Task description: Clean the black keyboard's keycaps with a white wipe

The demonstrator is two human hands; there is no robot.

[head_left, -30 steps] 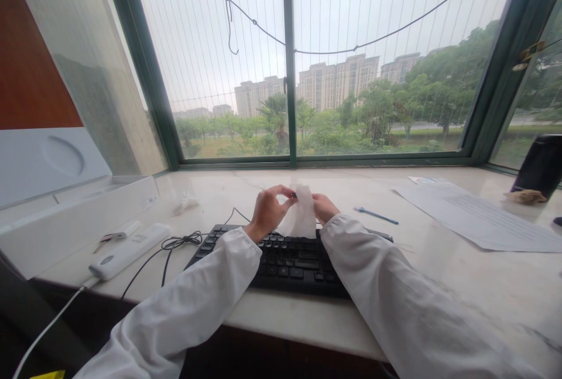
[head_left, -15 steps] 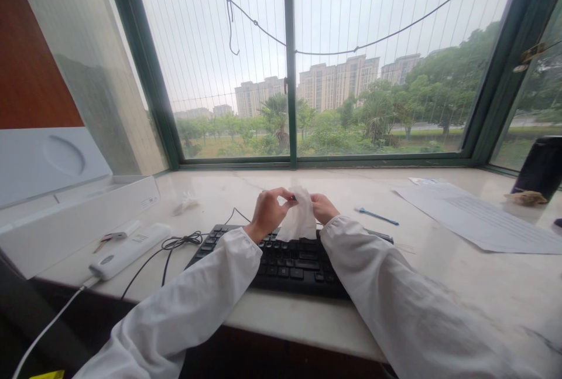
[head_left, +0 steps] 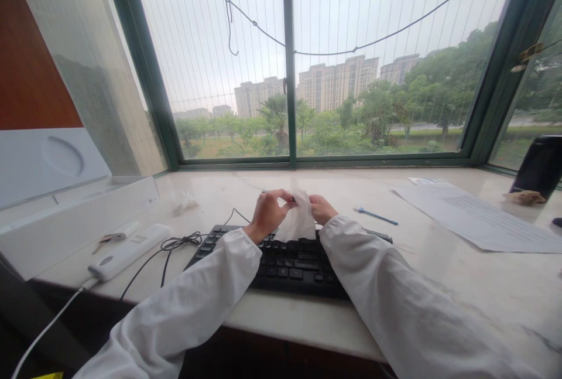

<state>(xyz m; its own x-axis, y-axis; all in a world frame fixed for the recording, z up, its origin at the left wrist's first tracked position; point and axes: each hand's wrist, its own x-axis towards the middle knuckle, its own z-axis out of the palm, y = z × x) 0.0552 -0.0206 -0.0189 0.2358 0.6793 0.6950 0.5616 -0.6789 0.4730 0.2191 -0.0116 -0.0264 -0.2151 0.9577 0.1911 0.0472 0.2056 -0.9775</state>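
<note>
Above the back of a black keyboard (head_left: 285, 267), my two hands meet around a thin white tissue (head_left: 295, 225). The thumb and forefinger of my left hand (head_left: 268, 215) are closed in a pinch on a small dark piece (head_left: 293, 198), too small to identify. My right hand (head_left: 322, 209) is closed on the upper part of the tissue, which hangs down over the keys. The tissue hides some of the right fingertips. Both sleeves lie across the sides of the keyboard.
A coiled black cable (head_left: 180, 241), a white power bank (head_left: 132, 250), a key (head_left: 109, 239) and an open white box (head_left: 79, 215) lie left. A crumpled tissue (head_left: 187, 203) sits behind. To the right are a blue brush-like stick (head_left: 377, 215) and printed paper (head_left: 478, 215).
Both hands stay almost in place, still gripping the tissue and the dark piece. The tissue's hanging part has shifted very slightly left.
</note>
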